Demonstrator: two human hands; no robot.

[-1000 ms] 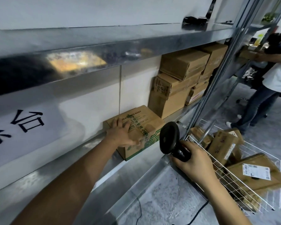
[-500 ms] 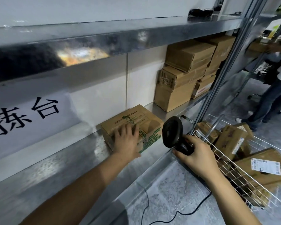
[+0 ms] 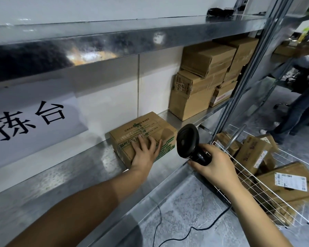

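A brown cardboard box with green print (image 3: pixel 143 129) lies on the metal shelf (image 3: pixel 89 168). My left hand (image 3: pixel 144 152) rests flat on the box's near top edge, fingers spread and straight. My right hand (image 3: pixel 214 168) grips the handle of a black barcode scanner (image 3: pixel 188 139), held just right of the box with its head turned toward the box's end. The scanner's black cable (image 3: pixel 185 230) trails down over the floor.
Several stacked cardboard boxes (image 3: pixel 203 77) fill the shelf's far right. A white wire cart (image 3: pixel 253 189) with labelled parcels stands at the right on the floor. A white sign with black characters (image 3: pixel 29 120) leans on the wall. A person (image 3: pixel 303 104) stands beyond the rack.
My left hand slid from the box's left side onto its near top edge and flattened. The scanner stayed beside the box's right end. The view shifted slightly left.
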